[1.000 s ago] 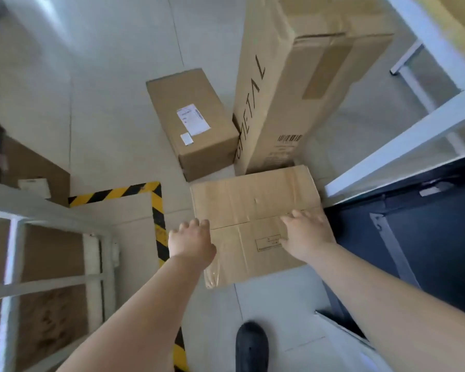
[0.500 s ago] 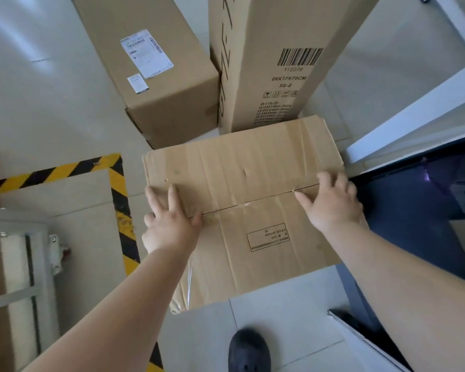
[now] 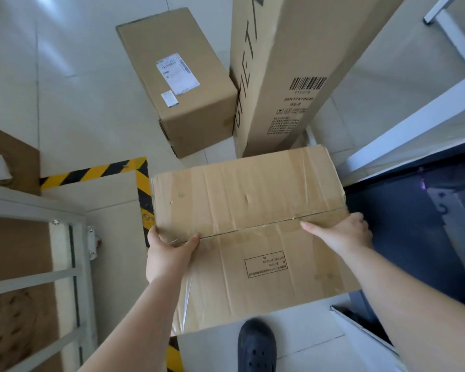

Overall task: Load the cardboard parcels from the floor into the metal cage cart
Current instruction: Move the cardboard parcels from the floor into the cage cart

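A wide, creased cardboard parcel [image 3: 247, 210] lies in front of me with a printed box mark on its top. My left hand [image 3: 169, 251] grips its left edge, thumb on top by the centre seam. My right hand [image 3: 344, 234] clasps the right edge, fingers curled over the side. Behind it a smaller labelled parcel [image 3: 180, 84] rests on the floor. A tall parcel with a barcode [image 3: 285, 63] stands upright beside that one. The metal cage cart [image 3: 73, 272] shows its grey frame at the lower left, with brown board inside.
Yellow-and-black hazard tape [image 3: 91, 173] marks the tiled floor left of the held parcel. A white metal frame [image 3: 414, 124] crosses the right side above a dark blue surface [image 3: 403, 237]. My black shoe [image 3: 257, 347] is at the bottom.
Both hands have slid from the parcel's top out to its side edges and closed on them. The view has pulled back a little, bringing the cage cart's frame further into sight.
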Demonstrator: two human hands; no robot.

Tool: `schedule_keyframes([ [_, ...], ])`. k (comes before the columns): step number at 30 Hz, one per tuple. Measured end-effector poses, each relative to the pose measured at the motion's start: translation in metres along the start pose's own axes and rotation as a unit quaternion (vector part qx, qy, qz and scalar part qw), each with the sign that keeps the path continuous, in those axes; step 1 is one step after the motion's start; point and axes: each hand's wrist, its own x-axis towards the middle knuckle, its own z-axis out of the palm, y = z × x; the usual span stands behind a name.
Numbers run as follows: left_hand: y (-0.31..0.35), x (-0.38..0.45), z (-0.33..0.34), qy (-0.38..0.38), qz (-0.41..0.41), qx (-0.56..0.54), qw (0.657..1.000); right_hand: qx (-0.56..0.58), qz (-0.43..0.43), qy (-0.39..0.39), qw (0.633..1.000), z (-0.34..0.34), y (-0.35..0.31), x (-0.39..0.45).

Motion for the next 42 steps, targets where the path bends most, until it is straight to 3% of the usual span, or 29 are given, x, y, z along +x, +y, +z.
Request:
schedule_keyframes([
  [6, 0.041, -0.063, -0.096, 0.008, 0.031, 0.046, 0.998, 0.023, 0.001, 0.004, 1.000, -0.069, -0.006, -0.094],
  [12, 0.075, -0.182, -0.217, 0.032, 0.014, 0.023, 0.999, 0.082, -0.019, -0.003, 0.996, -0.173, 0.002, -0.233],
  [21, 0.140, -0.352, -0.378, 0.153, 0.110, 0.040, 0.981, 0.170, -0.162, 0.039, 0.971, -0.334, -0.004, -0.396],
  [28, 0.174, -0.444, -0.480, 0.276, 0.172, -0.001, 0.946, 0.197, -0.296, 0.101, 0.929, -0.425, -0.047, -0.478],
  [34, 0.199, -0.505, -0.565, 0.391, 0.221, -0.073, 0.891, 0.250, -0.396, 0.135, 0.873, -0.489, -0.092, -0.536],
  [42, 0.132, -0.560, -0.672, 0.493, 0.202, -0.199, 0.822, 0.277, -0.553, 0.134, 0.774, -0.507, -0.155, -0.667],
])
